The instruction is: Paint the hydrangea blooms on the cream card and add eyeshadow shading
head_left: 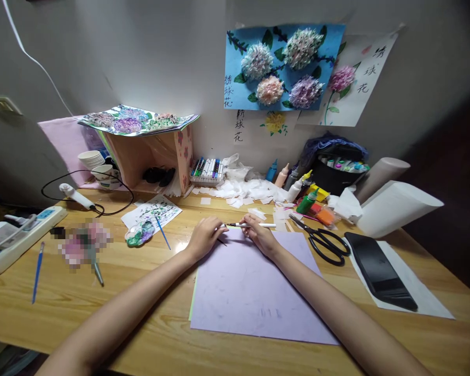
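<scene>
A slim white marker (pixel 268 225) lies level across my right hand (pixel 259 235), whose fingers are closed round its barrel. Its dark tip end points left at my left hand (pixel 204 237). That hand is closed too, pinching a small white piece that looks like the marker's cap. Both hands are over the far edge of a lilac sheet of paper (pixel 254 292), which has faint smudges. A green sheet (pixel 192 297) peeks out under its left side. Just under the left fingertips is a short dark mark or sliver that I cannot make out.
Black scissors (pixel 327 245) and a dark phone (pixel 379 271) lie at the right. Paint bottles (pixel 307 201) and torn white paper (pixel 238 192) line the wall. Leftward are a paint-smeared palette (pixel 140 234), blue brushes (pixel 38 271) and a power strip (pixel 23 240).
</scene>
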{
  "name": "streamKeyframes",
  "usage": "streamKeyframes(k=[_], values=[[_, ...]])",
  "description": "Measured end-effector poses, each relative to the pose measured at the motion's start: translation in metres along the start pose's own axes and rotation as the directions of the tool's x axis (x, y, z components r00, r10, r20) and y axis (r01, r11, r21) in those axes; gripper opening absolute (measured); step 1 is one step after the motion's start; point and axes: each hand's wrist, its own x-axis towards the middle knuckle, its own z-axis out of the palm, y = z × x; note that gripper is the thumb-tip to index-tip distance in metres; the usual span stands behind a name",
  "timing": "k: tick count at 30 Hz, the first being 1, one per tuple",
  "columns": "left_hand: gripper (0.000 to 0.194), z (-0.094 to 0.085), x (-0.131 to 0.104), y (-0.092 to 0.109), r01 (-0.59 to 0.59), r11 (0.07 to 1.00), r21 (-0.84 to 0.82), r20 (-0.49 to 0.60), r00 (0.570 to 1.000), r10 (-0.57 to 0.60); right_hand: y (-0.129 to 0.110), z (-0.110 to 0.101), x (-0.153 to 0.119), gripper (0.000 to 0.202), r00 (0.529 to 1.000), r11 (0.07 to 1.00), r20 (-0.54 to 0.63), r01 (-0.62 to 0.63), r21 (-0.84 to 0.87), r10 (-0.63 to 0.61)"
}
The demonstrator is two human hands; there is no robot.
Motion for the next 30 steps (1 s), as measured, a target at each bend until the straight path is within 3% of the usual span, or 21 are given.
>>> streamKeyframes(k=[6, 9, 11, 15, 19, 23, 25, 27, 28, 29, 30], values=[[0.031, -0.002, -0.004, 0.002, -0.061, 0.997, 0.038, 0.065, 0.996, 0.058, 0.002, 0.000, -0.003, 0.032, 0.997, 0.994, 0.074, 0.004, -0.106, 0.004], [0.032, -0.002, -0.007, 0.002, -0.152, 0.986, 0.064, 0.136, 0.981, 0.142, 0.001, 0.004, -0.008, 0.033, 0.989, 0.982, 0.145, 0.050, -0.184, -0.023], [0.033, -0.004, -0.008, 0.000, -0.213, 0.976, 0.041, 0.175, 0.963, 0.203, -0.002, 0.006, -0.010, 0.034, 0.976, 0.967, 0.215, 0.095, -0.236, -0.043], [0.031, -0.011, -0.009, 0.004, -0.255, 0.964, -0.079, 0.156, 0.952, 0.264, -0.020, 0.006, -0.014, 0.034, 0.937, 0.916, 0.339, 0.204, -0.345, -0.081], [0.030, -0.020, -0.004, 0.035, -0.178, 0.940, -0.290, 0.250, 0.934, 0.254, -0.052, -0.002, -0.030, 0.035, 0.896, 0.853, 0.434, 0.298, -0.428, -0.095], [0.033, -0.021, 0.016, 0.078, -0.046, 0.868, -0.494, 0.427, 0.857, 0.289, -0.080, -0.020, -0.055, 0.029, 0.872, 0.765, 0.466, 0.399, -0.505, -0.148], [0.034, -0.014, 0.032, 0.088, -0.021, 0.865, -0.501, 0.447, 0.850, 0.280, -0.087, -0.040, -0.067, 0.019, 0.911, 0.725, 0.380, 0.371, -0.580, -0.162], [0.036, -0.003, 0.051, 0.088, 0.005, 0.912, -0.411, 0.408, 0.895, 0.180, -0.091, -0.071, -0.081, 0.031, 0.979, 0.643, 0.105, 0.193, -0.741, -0.173], [0.036, 0.005, 0.061, 0.085, 0.024, 0.941, -0.338, 0.355, 0.929, 0.104, -0.092, -0.089, -0.089, 0.043, 0.973, 0.563, -0.091, 0.044, -0.825, -0.210], [0.035, 0.012, 0.069, 0.080, 0.039, 0.965, -0.260, 0.304, 0.952, 0.043, -0.092, -0.108, -0.099, 0.050, 0.913, 0.445, -0.307, -0.166, -0.880, -0.268], [0.033, 0.019, 0.077, 0.076, 0.051, 0.982, -0.179, 0.288, 0.958, 0.003, -0.091, -0.127, -0.109, 0.050, 0.851, 0.405, -0.426, -0.288, -0.868, -0.308]])
